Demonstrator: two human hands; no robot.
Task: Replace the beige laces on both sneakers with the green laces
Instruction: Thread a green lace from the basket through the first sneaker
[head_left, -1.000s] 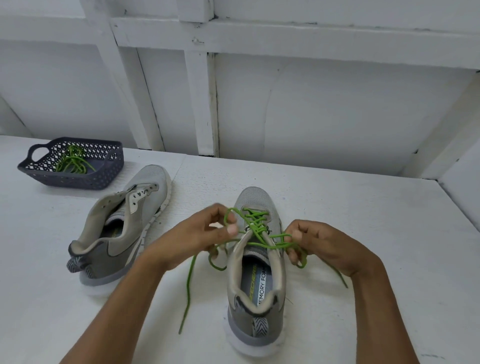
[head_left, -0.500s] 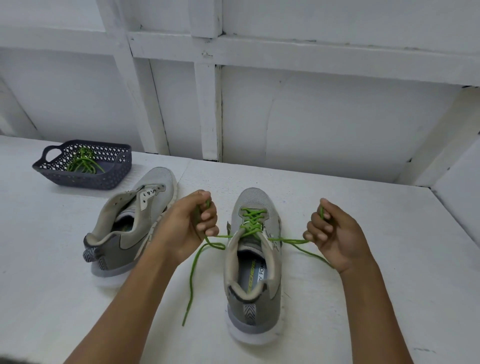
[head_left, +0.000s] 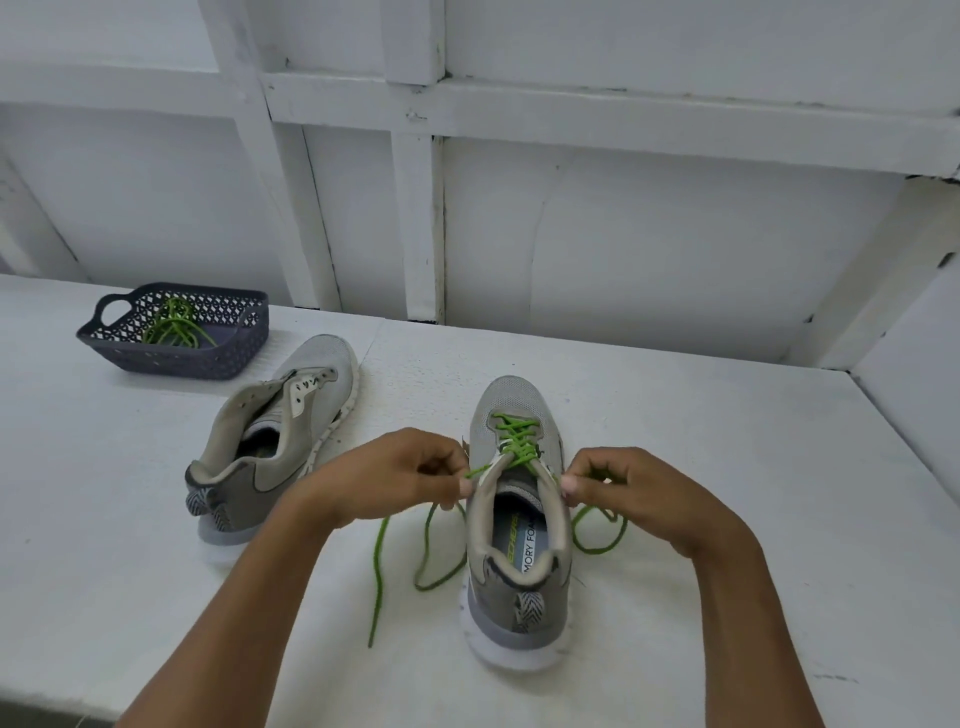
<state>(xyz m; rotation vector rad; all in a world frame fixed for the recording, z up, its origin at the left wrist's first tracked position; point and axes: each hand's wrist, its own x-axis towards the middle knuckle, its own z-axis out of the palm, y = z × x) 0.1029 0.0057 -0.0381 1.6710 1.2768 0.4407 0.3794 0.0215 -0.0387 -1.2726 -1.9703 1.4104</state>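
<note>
Now hands (head_left: 400, 475) (head_left: 641, 493) with lace (head_left: 514, 441) nearer sneaker (head_left: 511, 397)

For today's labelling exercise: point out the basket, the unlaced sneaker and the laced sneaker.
basket (head_left: 179, 361), head view, front wall.
unlaced sneaker (head_left: 324, 358), head view, toe mesh.
laced sneaker (head_left: 511, 397), head view, toe mesh.

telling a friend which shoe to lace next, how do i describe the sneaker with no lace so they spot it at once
On the white table, find the dark mesh basket at the far left with a green lace in it. Just right of it and nearer lies the grey sneaker. Unlike the other sneaker, threaded in green, its eyelets are bare.
</note>
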